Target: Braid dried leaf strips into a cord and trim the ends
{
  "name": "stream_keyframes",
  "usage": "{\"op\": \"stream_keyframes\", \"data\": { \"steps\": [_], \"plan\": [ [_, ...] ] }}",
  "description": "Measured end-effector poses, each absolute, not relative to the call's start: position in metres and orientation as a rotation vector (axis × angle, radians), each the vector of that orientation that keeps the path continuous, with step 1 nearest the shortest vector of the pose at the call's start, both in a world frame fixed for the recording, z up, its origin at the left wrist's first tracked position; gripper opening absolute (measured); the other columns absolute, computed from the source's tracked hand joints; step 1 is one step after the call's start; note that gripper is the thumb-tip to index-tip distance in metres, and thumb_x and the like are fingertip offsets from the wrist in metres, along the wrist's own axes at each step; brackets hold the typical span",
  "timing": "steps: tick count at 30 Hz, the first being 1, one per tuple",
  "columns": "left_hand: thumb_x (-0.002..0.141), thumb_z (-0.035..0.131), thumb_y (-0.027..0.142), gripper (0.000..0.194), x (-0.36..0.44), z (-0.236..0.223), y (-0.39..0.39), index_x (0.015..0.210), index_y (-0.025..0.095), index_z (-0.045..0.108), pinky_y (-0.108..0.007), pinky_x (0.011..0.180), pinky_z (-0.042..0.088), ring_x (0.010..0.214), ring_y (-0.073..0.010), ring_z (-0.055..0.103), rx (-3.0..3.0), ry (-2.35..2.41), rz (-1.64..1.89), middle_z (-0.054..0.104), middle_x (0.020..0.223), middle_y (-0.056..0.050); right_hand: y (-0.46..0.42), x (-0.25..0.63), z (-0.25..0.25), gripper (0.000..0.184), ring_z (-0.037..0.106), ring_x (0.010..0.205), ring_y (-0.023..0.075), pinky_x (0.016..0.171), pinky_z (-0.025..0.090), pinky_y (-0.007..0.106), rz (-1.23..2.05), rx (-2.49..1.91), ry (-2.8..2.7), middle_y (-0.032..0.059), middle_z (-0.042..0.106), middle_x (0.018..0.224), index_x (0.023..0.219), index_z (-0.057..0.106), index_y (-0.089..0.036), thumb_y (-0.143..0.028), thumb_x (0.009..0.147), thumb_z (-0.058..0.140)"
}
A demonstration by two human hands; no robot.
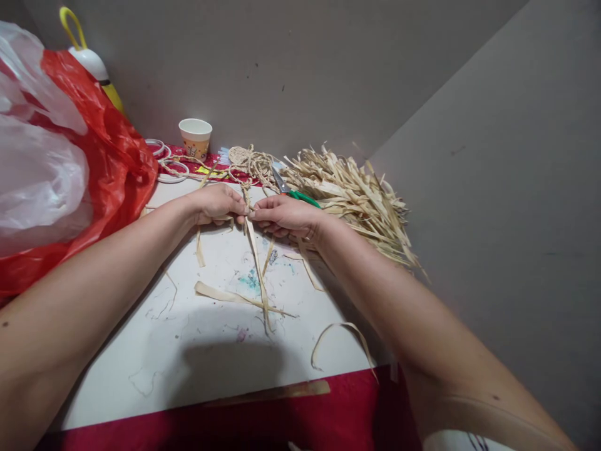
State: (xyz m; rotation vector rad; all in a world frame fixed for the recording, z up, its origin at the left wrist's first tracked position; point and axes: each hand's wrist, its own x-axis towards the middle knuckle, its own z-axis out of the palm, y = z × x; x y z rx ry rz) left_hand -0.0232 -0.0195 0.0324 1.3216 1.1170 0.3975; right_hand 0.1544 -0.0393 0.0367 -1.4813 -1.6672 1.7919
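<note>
Close together over the white board (141,351), my left hand (216,204) and my right hand (287,215) both pinch a braid (246,189) of pale dried straw. A long loose straw strip (257,266) hangs down from between the fingertips. Beyond the hands, the braid runs back to a coiled heap of finished braid (256,164). Just past my right hand lie scissors with green handles (304,199), blades pointing away to the left. Shorter straw ends poke out under both hands.
A big bundle of dried straw (357,200) lies at the right against the wall. Loose strips (220,292) rest on the board. A paper cup (195,136) and white rings (173,171) stand at the back left. Red and white plastic bags (113,144) crowd the left, before a yellow-handled bottle (89,61).
</note>
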Motion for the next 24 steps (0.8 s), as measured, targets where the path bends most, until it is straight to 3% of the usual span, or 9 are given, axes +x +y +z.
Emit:
{"op": "stream_keyframes", "data": {
  "steps": [5, 10, 15, 24],
  "plan": [
    [0.070, 0.074, 0.019, 0.021, -0.024, 0.032, -0.017, 0.056, 0.013, 0.059, -0.018, 0.035, 0.016, 0.031, -0.0003, 0.029, 1.298, 1.123, 0.377, 0.062, 0.051, 0.000, -0.037, 0.154, 0.040, 0.025, 0.028, 0.037, 0.0015, 0.035, 0.017, 0.015, 1.795, -1.463, -1.734, -0.0078, 0.039, 0.051, 0.070, 0.050, -0.015, -0.030, 0.082, 0.066],
    [0.069, 0.072, 0.020, 0.017, -0.025, 0.034, -0.017, 0.058, 0.013, 0.061, -0.018, 0.034, 0.017, 0.032, -0.0011, 0.028, 1.279, 1.104, 0.337, 0.065, 0.053, -0.003, -0.040, 0.148, 0.041, 0.032, 0.028, 0.036, 0.0018, 0.034, 0.019, 0.016, 1.564, -1.573, -1.867, -0.0075, 0.038, 0.047, 0.063, 0.047, -0.016, -0.032, 0.080, 0.068],
    [0.067, 0.069, 0.018, 0.013, -0.022, 0.036, -0.020, 0.057, 0.012, 0.063, -0.019, 0.033, 0.017, 0.031, -0.0015, 0.024, 1.317, 1.109, 0.351, 0.065, 0.052, -0.006, -0.045, 0.141, 0.039, 0.026, 0.029, 0.034, 0.0029, 0.033, 0.020, 0.018, 1.412, -1.643, -1.843, -0.0056, 0.040, 0.044, 0.060, 0.050, -0.016, -0.024, 0.080, 0.064],
    [0.069, 0.068, 0.018, 0.016, -0.021, 0.044, -0.025, 0.054, 0.013, 0.063, -0.020, 0.039, 0.027, 0.033, -0.0042, 0.031, 1.544, 1.187, 0.331, 0.050, 0.038, 0.001, -0.044, 0.135, 0.027, 0.026, 0.022, 0.029, 0.0031, 0.029, 0.012, 0.019, 1.384, -1.741, -1.662, -0.0060, 0.032, 0.036, 0.051, 0.047, -0.018, -0.022, 0.073, 0.061]
  ]
}}
